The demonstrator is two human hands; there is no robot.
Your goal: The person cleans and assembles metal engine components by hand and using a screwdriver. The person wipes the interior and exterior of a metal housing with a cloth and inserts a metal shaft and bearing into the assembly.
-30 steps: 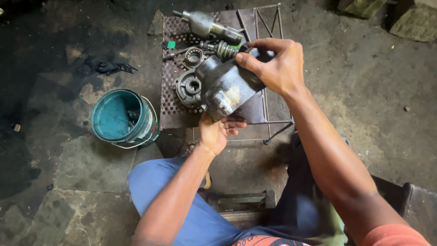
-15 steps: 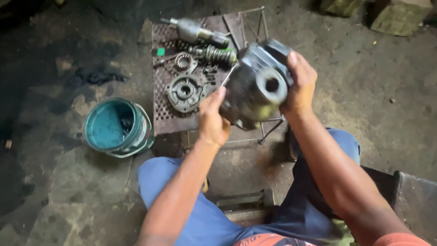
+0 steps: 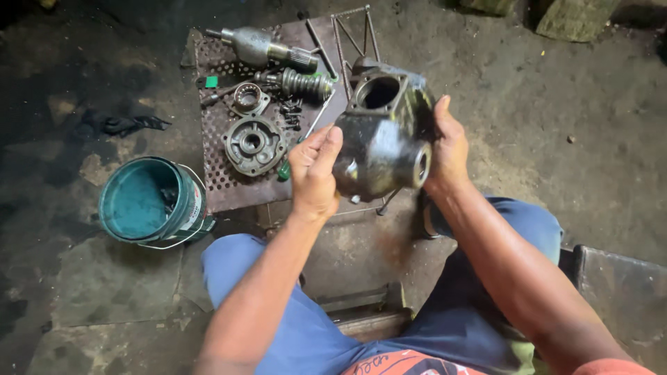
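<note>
Upright, housing [image 3: 382, 142] bore faces camera.

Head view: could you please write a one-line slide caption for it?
Left hand and right hand hold a dark metal housing above a perforated tray of parts.
</note>
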